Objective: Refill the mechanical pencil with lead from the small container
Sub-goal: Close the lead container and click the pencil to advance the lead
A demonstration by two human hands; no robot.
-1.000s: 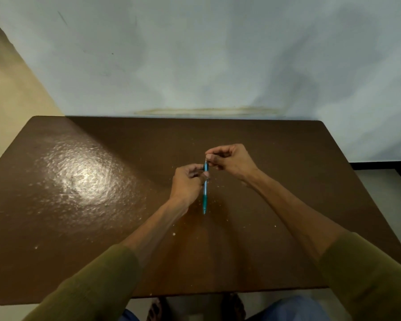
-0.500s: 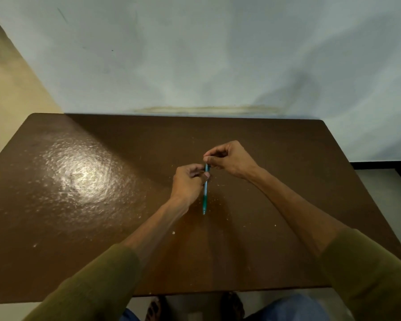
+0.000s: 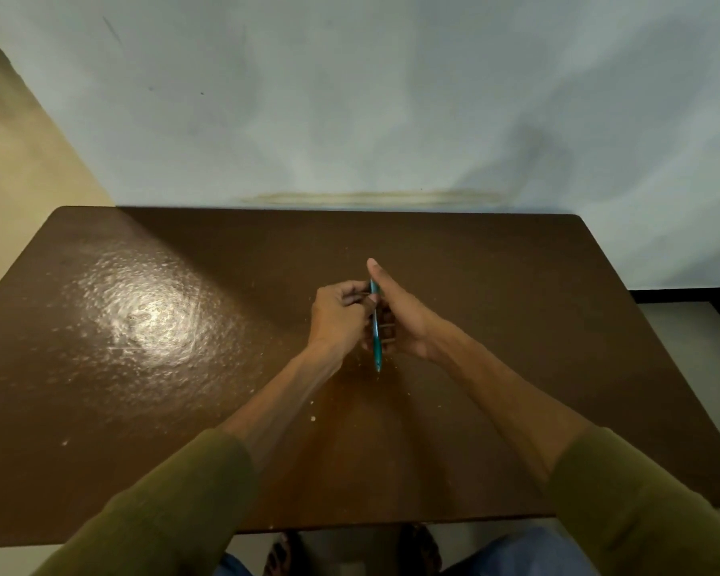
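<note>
Seemingly we are working mid-refill: our left hand [image 3: 341,315] is pinching the mechanical pencil [image 3: 376,326] near its top above the table [image 3: 516,326], while our right hand [image 3: 400,318] is cupping beside it, fingers loosely curled. No lead container is showing. Slim teal barrel, tip pointing toward us.

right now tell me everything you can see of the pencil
The mechanical pencil is slim, teal-blue and plastic-looking, held above the brown table, its pointed tip toward the person. The left hand pinches its upper part; the right hand lies open alongside, thumb up by its top. Whether the cap is on is hidden.
</note>
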